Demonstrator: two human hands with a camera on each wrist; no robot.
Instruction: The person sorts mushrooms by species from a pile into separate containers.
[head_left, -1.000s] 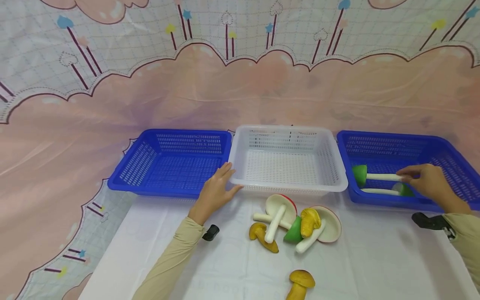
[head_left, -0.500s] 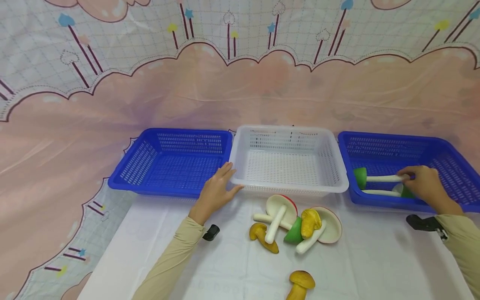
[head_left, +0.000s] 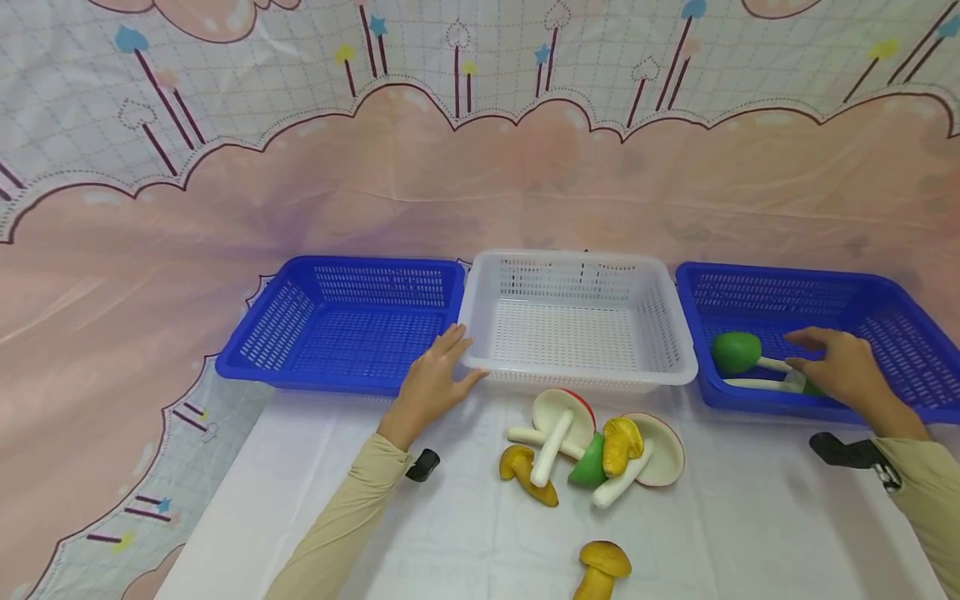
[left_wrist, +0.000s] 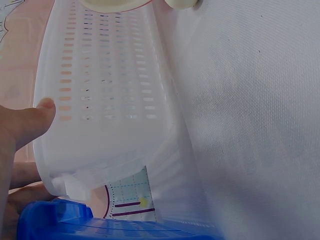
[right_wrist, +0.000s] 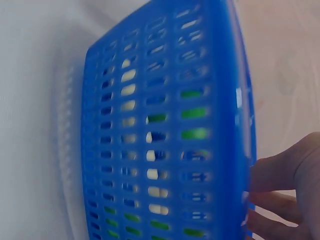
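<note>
My left hand (head_left: 431, 387) rests at the near left corner of the white basket (head_left: 577, 377), fingers extended, thumb touching its rim. In the left wrist view the thumb (left_wrist: 37, 122) lies against the rim of that basket. My right hand (head_left: 847, 371) is inside the right blue basket (head_left: 795, 277), its thumb and fingers apart. Just left of it lies a toy mushroom with a green cap (head_left: 737, 352) and a white stem. A second white-stemmed mushroom (head_left: 761, 385) lies nearer the front wall, its green cap partly hidden by the hand.
Another blue basket (head_left: 341, 385) stands at the left. In front of the white basket lies a pile of toy mushrooms: red-rimmed ones (head_left: 660, 450), a green-capped one (head_left: 588, 467) and yellow-brown ones (head_left: 528, 475). A brown mushroom (head_left: 602, 567) lies nearer me. A patterned cloth hangs behind.
My right hand has let go of the green-capped mushroom's stem. The mushroom has dropped into the right basket and its cap has turned upward. The left hand has not moved.
</note>
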